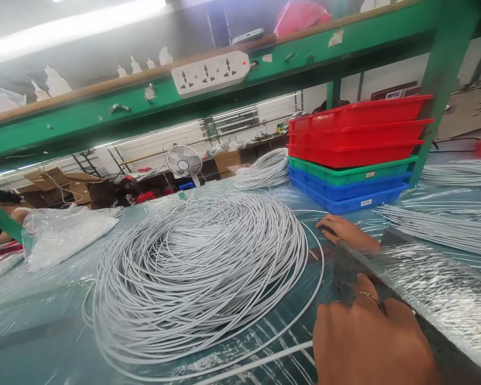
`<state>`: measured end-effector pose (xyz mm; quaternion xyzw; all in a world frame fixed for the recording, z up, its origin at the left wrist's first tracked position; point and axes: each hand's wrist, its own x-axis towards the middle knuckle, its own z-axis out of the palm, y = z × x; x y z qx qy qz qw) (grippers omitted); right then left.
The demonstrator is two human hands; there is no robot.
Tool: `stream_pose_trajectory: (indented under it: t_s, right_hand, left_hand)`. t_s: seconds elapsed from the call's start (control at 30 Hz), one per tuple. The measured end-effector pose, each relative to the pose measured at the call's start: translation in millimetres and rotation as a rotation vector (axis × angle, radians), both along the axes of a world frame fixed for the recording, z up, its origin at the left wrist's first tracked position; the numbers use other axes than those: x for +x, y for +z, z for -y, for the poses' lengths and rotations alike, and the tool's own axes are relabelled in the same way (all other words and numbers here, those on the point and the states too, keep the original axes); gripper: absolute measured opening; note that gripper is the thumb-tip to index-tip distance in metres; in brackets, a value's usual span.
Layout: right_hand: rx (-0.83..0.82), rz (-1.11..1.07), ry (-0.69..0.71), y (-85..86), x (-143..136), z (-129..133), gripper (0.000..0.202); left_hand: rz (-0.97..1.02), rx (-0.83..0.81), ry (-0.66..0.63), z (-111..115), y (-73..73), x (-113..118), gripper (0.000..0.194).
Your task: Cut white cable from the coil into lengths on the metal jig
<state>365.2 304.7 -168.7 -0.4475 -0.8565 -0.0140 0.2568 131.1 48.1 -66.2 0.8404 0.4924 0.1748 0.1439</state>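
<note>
both hands' grip [368, 342] on wrapped board [433, 289], labels unreadable

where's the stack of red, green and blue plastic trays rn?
In the head view, the stack of red, green and blue plastic trays sits at the table's far right, against the green shelf post, behind the big coil of white cable.

Film-covered green table [43, 326] with grey cable coil [200, 272], stacked trays [352, 155], plastic bag [63, 232].
</note>
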Motion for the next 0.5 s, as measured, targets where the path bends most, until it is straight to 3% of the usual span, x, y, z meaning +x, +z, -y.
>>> stream_pose_trajectory:
  t_s: [0.17, 0.4, 0.5]
  right_hand:
    - [-0.048, 0.01, -0.024, 10.3, -5.3, 9.6, 0.036]
    - [-0.095, -0.009, -0.053, 9.4, -14.1, 17.2, 0.043]
    - [-0.171, -0.031, -0.057, 29.0, -12.5, 18.6, 0.043]
  left_hand:
    - [0.026, -0.026, -0.023, -2.7, -1.7, -0.6, 0.033]
    - [0.066, -0.059, -0.089, -9.6, 2.0, -1.2, 0.039]
    - [0.09, -0.062, -0.118, -10.4, 14.1, -3.0, 0.029]
